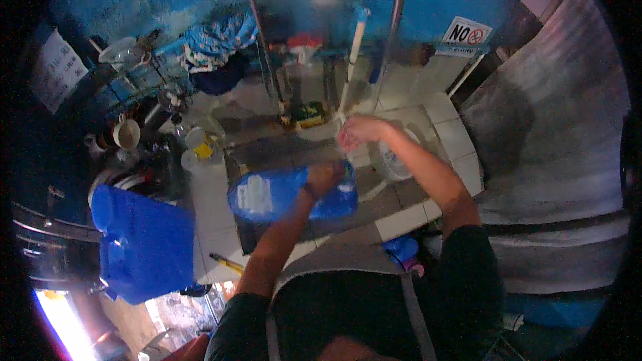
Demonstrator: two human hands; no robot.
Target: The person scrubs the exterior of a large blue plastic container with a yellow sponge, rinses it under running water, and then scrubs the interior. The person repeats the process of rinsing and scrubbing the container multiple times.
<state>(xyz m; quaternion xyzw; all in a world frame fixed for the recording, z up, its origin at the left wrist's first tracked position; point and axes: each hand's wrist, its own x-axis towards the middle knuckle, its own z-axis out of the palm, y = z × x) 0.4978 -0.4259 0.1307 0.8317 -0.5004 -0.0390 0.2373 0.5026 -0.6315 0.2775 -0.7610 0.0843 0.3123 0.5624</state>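
A translucent blue plastic container (pixel 286 193) bearing a white label lies on its side in a tiled sink basin (pixel 346 228). My left hand (pixel 323 178) grips it near its right end, at what looks like the handle; the fingers are blurred. Above that end, my right hand (pixel 358 133) is at the lower end of an upright white pipe (pixel 355 55); its fingers are curled, and whether they hold anything is unclear. A round, pale dish-like object (pixel 398 158) lies in the basin behind my right forearm. A green-and-yellow packet or sponge (pixel 310 114) lies by the back wall.
Another blue container (pixel 145 243) stands left of the sink. Near it are a yellow-labelled tub (pixel 199 143), a hanging mug (pixel 126 134) and a yellow-handled tool (pixel 226 263) on the tiled edge. Metal pipes (pixel 396 5) rise at the back. A grey curtain or sheet (pixel 551 125) hangs at right.
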